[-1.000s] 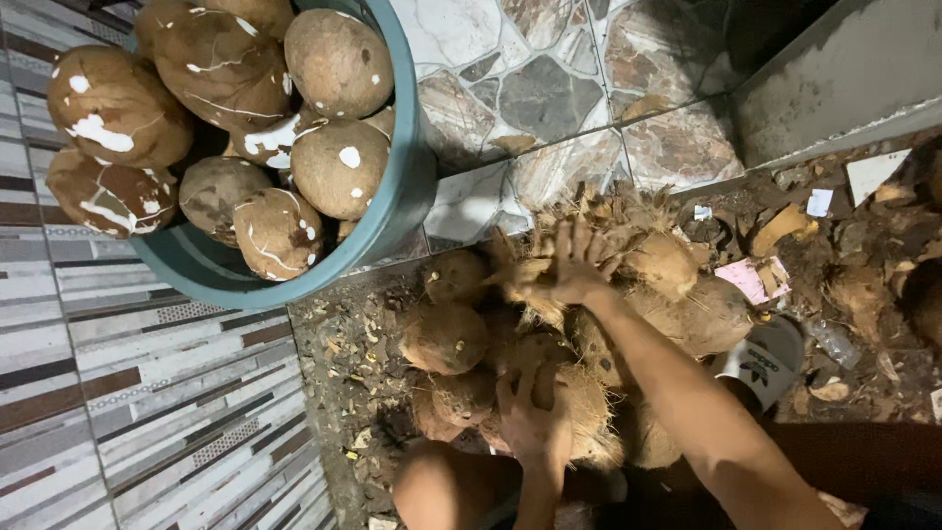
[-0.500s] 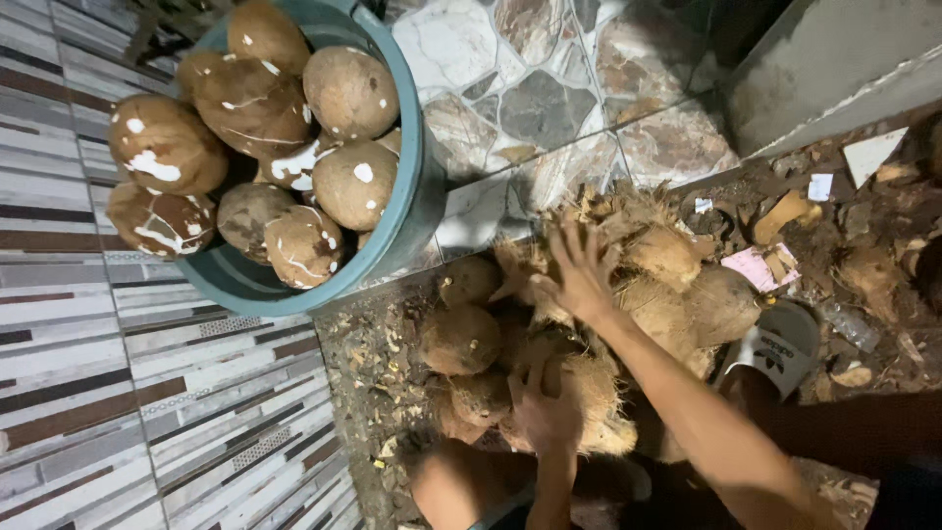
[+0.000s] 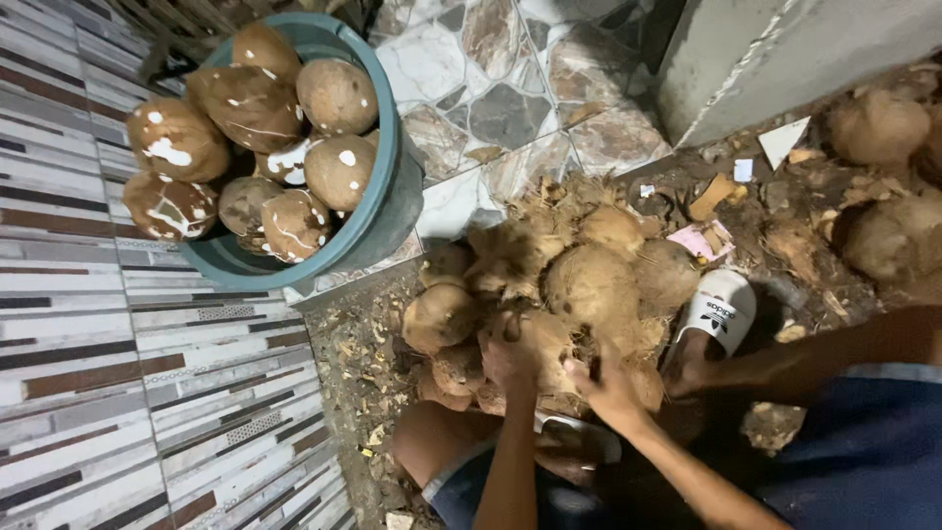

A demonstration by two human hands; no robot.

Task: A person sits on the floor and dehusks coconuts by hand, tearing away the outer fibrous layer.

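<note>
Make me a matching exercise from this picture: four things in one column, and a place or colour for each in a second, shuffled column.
Things:
1. Tub
2. Peeled coconuts
3. Sandal
4. Husked coconuts

Places or colours:
A. white, on the dirt by the heap
B. teal, on the tiled floor
C. heaped on the ground under both hands
D. brown with white patches, piled in the tub

Pairs: 1-B, 2-D, 3-A, 4-C

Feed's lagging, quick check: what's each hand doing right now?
Left hand: curled onto a brown fibrous husked coconut in the pile; firm grip cannot be told.
Right hand: fingers spread on the same coconut, open.
</note>
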